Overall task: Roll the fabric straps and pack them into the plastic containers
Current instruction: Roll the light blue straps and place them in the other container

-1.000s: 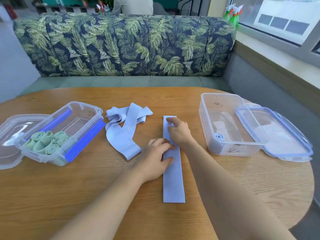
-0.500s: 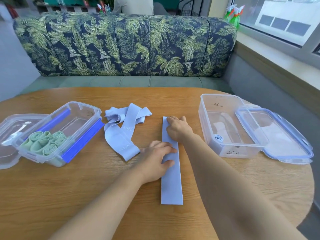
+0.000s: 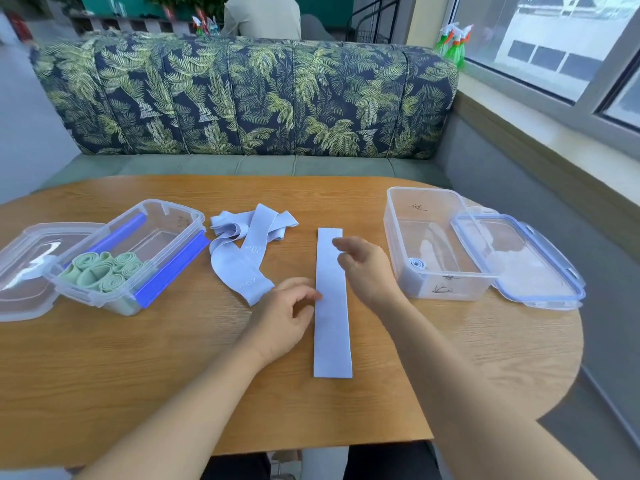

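Left container: It is standing open at the left side of the table, leaning on its own lid, so the opening is facing the person.
Green rolls: They are sitting tightly together in the near end of the left container; I think they are packed close so they are not opening again.
Loose straps: These blue ones are lying in a soft heap between the left container and the hands, probably waiting for their turn.
Left hand: It is resting low at the left edge of the flat strap, the fingers loosely bent and gripping nothing; whether they are really touching the fabric I cannot tell.
Flat strap: It is lying straight and smooth on the table, its length pointing away from the person, which is making it ready for rolling from one end.
Right hand: It is hovering over the far part of the flat strap, a little blurred, the fingers relaxed and apart, holding nothing.
Right container: It is standing open near the right hand, with one blue roll in its near left corner, so it seems to be the place for the blue ones.
Right lid: It is leaning on the container's right side, out of the way.
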`<action>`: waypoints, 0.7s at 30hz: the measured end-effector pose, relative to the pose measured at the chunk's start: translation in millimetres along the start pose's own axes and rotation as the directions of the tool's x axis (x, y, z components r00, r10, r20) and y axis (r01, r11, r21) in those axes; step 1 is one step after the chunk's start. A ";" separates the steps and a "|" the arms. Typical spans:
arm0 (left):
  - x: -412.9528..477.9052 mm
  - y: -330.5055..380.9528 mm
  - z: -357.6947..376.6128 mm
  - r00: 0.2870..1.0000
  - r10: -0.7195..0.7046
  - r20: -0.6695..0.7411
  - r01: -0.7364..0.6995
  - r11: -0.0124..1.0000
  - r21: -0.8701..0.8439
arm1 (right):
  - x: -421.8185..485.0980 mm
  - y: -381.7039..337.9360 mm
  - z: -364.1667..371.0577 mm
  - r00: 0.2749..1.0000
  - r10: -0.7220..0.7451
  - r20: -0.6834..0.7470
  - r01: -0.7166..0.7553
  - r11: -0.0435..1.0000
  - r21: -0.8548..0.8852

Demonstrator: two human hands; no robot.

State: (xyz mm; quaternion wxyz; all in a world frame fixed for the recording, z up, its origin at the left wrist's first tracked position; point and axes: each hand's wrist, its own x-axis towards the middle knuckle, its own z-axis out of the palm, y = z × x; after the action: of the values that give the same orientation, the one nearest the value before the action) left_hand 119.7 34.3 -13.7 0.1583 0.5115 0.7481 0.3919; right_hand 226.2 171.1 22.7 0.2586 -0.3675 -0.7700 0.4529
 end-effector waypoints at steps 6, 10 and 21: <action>-44.2 6.7 0.6 0.997 -0.019 -0.076 0.014 0.998 -0.062 | -87.8 18.0 -11.5 0.999 -0.041 -0.011 0.040 0.995 -0.092; -66.0 14.2 6.8 0.998 -0.057 -0.028 0.054 0.995 -0.084 | -122.5 33.6 -13.1 0.988 -0.127 0.087 0.147 0.945 -0.291; -75.2 24.2 21.0 0.999 -0.007 0.052 0.003 0.997 0.080 | -139.5 42.2 -3.7 0.966 -0.221 0.138 0.259 0.867 -0.427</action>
State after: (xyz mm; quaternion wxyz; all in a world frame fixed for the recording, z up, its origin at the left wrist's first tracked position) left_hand 180.7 -19.5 -21.4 0.1579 0.5257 0.7601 0.3479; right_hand 326.0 74.9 -22.2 0.1901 -0.2986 -0.9023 0.2460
